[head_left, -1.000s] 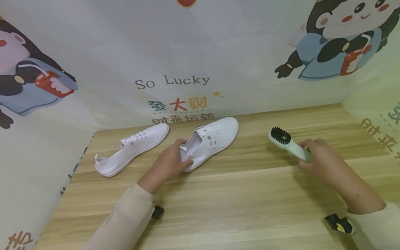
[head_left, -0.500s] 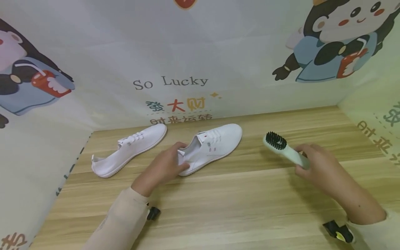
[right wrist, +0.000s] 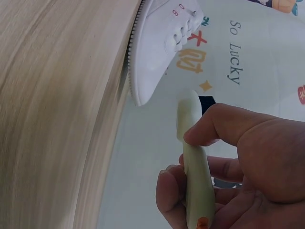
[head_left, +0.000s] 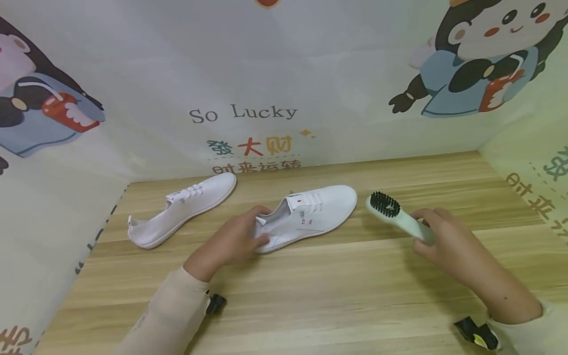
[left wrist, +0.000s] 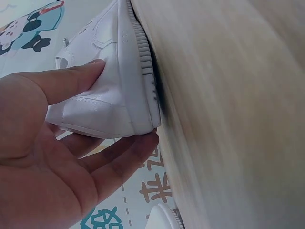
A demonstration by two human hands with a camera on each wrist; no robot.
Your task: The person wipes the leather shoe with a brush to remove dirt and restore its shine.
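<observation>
A white lace-up shoe (head_left: 326,209) stands sole down on the wooden table, its toe toward the right. My left hand (head_left: 232,237) grips it by the heel; in the left wrist view the thumb presses one side and the fingers (left wrist: 126,160) wrap the back. In my right hand (head_left: 448,246) is a pale green brush (head_left: 401,217), held by its handle above the table with the black bristles facing up. The brush head is just right of the shoe's toe, apart from it. From the right wrist view the smooth back of the brush (right wrist: 189,112) shows.
A second white shoe (head_left: 191,209) stands at the back left, near the printed backdrop (head_left: 346,98). The backdrop rises along the rear and both sides of the wooden table (head_left: 319,301). Small black devices (head_left: 216,304) sit at both wrists.
My left hand has turned the gripped shoe so its toe has swung right and nearer to me. The brush in my right hand has moved slightly left and nearer to me.
</observation>
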